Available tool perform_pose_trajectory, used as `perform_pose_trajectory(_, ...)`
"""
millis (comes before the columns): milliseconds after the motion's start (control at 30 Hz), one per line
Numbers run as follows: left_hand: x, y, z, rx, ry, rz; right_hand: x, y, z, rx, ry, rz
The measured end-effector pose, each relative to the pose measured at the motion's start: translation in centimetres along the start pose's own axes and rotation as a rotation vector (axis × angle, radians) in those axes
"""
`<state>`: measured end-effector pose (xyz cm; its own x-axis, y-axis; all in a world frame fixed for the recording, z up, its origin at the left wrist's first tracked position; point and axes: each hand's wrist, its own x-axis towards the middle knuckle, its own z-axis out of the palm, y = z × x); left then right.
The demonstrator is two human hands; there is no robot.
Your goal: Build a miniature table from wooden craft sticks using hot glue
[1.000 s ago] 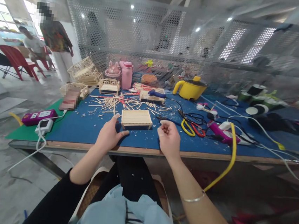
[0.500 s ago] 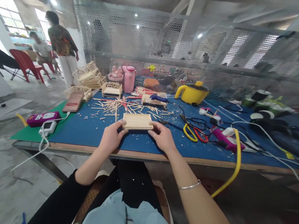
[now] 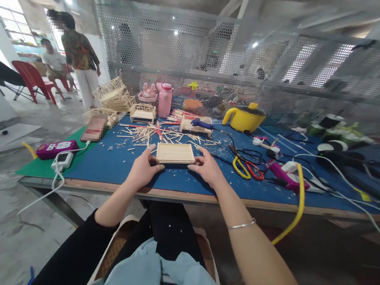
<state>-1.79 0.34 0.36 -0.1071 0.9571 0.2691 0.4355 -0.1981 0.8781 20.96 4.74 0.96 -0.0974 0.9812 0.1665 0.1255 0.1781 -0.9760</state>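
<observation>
Between my hands is a small rectangular panel of pale wooden sticks (image 3: 175, 153) with a raised rim, just above the blue tabletop. My left hand (image 3: 143, 168) grips its left end, thumb at the near corner and fingers behind. On the opposite end, my right hand (image 3: 207, 167) holds it the same way. Beyond the panel lie many loose wooden sticks (image 3: 147, 135), some with red on them. Past those, a blue-handled tool (image 3: 201, 124) rests on another small stick-built piece (image 3: 186, 125).
Stick-built pieces (image 3: 115, 95) are piled at the back left by a pink bottle (image 3: 165, 100). A phone (image 3: 93, 128) and purple power strip (image 3: 56, 149) lie left. Rightward are yellow-handled scissors (image 3: 241, 168), tangled cables and a yellow pot (image 3: 246, 119). A person (image 3: 79, 51) stands beyond.
The panel has tipped so that more of its slatted face shows. My fingers have shifted around its ends, with the forefingers more raised and spread.
</observation>
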Motion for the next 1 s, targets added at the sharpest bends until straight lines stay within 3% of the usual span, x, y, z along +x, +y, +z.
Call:
perform_pose_trajectory(167,0.8,0.1,-0.7,-0.157,-0.159,-0.019,0.8,0.5,-0.2,0.083,-0.055,0.013)
perform_pose_trajectory(433,1.1,0.0,-0.6,-0.356,-0.162,-0.096,0.7,0.9,-0.2,0.018,-0.073,-0.018)
perform_pose_trajectory(667,1.1,0.6,-0.2,-0.295,-0.132,-0.123,0.6,0.7,-0.1,0.049,-0.083,0.000)
perform_pose_trajectory(1000,0.5,-0.7,-0.9,-0.108,-0.180,-0.005,0.5,0.9,-0.3,-0.127,-0.123,-0.059)
